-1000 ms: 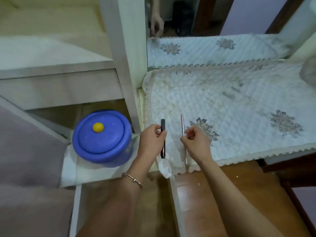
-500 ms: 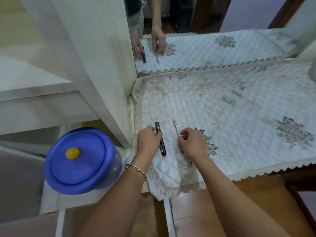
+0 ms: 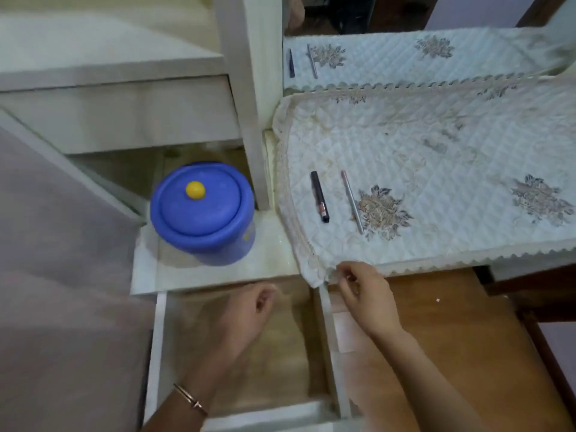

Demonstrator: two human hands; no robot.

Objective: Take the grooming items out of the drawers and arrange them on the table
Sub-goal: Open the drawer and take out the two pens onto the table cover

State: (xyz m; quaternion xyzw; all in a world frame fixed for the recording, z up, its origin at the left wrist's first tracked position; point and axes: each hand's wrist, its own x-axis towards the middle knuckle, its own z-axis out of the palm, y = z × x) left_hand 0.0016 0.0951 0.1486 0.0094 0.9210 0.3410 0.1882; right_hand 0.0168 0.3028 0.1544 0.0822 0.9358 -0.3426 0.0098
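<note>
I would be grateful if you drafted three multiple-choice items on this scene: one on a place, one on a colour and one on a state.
1. Where does the black tube lie? A in the drawer; B on the quilted cloth, left of the thin pencil; C on the blue tub.
2. The tub lid's knob is: A red; B green; C yellow.
3. The drawer is: A pulled open; B shut; C removed.
Answers: B, it lies on the cloth beside the pencil; C, the knob shows yellow; A, its inside is visible.
</note>
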